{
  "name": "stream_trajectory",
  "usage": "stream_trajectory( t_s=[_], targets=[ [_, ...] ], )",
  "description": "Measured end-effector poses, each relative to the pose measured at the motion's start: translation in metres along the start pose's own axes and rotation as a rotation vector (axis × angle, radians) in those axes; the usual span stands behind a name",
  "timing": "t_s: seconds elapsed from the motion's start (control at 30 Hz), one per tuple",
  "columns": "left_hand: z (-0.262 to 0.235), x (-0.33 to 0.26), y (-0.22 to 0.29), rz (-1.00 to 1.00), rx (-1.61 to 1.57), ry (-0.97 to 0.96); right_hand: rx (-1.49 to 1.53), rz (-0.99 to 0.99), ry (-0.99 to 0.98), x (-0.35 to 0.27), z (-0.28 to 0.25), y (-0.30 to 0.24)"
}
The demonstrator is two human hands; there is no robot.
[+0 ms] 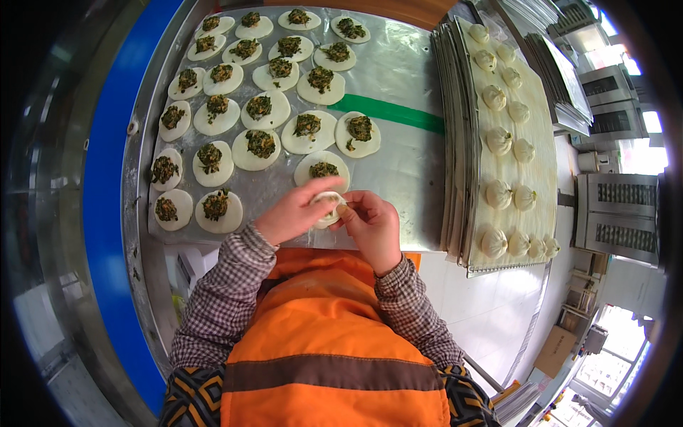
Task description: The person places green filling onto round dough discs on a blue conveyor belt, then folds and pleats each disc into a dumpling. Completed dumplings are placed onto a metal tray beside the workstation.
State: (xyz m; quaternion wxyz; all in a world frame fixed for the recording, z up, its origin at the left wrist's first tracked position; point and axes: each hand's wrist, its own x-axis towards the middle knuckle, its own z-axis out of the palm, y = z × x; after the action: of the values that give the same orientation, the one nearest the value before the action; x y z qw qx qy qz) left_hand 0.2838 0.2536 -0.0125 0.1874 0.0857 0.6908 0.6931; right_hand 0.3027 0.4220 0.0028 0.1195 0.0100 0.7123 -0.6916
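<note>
Close to the table's near edge, a partly gathered stuffed bun (326,208) sits between my two hands. My left hand (295,213) curves around its left side, with the fingers over it. On the other side, the thumb and fingers of my right hand (373,225) pinch the dough rim. Just beyond my hands lies a flat round dough wrapper (304,171) with a dark green chopped filling (324,169) on it. More filled dough rounds (262,160) are spread in rows over the left and middle of the metal table (398,167).
A green strip (395,114) crosses the tabletop. To the right, stacked trays (451,142) carry a lined top tray (537,220) with several pleated buns (499,141). A blue band (107,178) runs along the left side. Metal cabinets (617,206) stand at the far right.
</note>
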Motion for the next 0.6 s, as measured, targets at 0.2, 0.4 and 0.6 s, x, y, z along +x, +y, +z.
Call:
stream_trajectory(
  t_s=[0.2,0.4,0.6],
  targets=[
    [0.009,0.0,-0.007,-0.209,-0.406,0.27,-0.05,-0.085,-0.004,-0.001,0.005,-0.004],
    [0.004,-0.001,-0.016,-0.249,-0.397,0.247,-0.07,-0.123,0.016,0.001,0.006,-0.011],
    [-0.009,0.001,-0.017,-0.362,-0.521,0.017,-0.02,-0.126,-0.083,-0.003,0.004,-0.015]
  ],
)
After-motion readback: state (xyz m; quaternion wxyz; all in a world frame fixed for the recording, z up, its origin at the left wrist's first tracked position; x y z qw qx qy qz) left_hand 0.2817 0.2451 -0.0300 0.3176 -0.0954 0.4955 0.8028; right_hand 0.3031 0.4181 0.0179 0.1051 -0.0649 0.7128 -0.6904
